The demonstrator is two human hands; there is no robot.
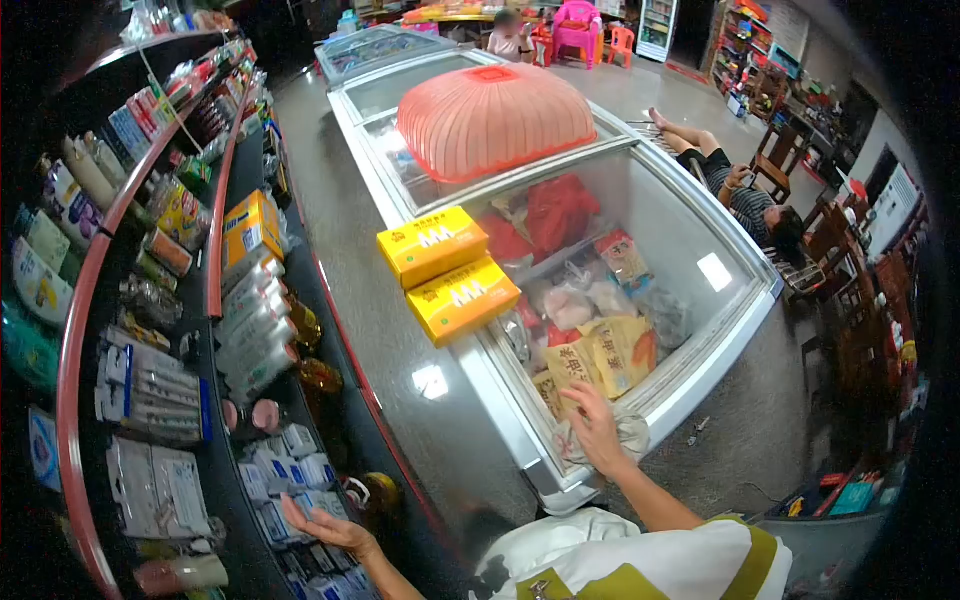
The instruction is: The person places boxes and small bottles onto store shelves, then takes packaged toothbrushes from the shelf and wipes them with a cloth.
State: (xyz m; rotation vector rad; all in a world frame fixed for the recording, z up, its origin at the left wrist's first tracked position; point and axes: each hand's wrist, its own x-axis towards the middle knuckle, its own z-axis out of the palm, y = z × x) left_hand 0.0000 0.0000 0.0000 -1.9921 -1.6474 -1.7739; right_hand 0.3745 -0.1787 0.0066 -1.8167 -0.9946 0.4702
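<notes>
My left hand [330, 528] hangs in front of the lower shelf, palm partly up and fingers stretched out. It holds nothing visible and is nearest to several small blue-and-white boxes [290, 465]. My right hand [597, 432] is over the near corner of the chest freezer [500, 390], fingers loosely apart. Beside it lies a pale crumpled cloth or bag [632, 436]; I cannot tell whether they touch. Yellow food packets [622, 355] show under the freezer's glass, below the fingers. Two yellow boxes [465, 298] rest on the freezer's left edge.
A pink mesh food cover [495, 120] sits on the freezer farther back. Stocked shelves [75, 400] with a red-brown edge line the left, across a narrow aisle. One person [740, 190] reclines at the right; a child [508, 40] is at the back near pink chairs [577, 28].
</notes>
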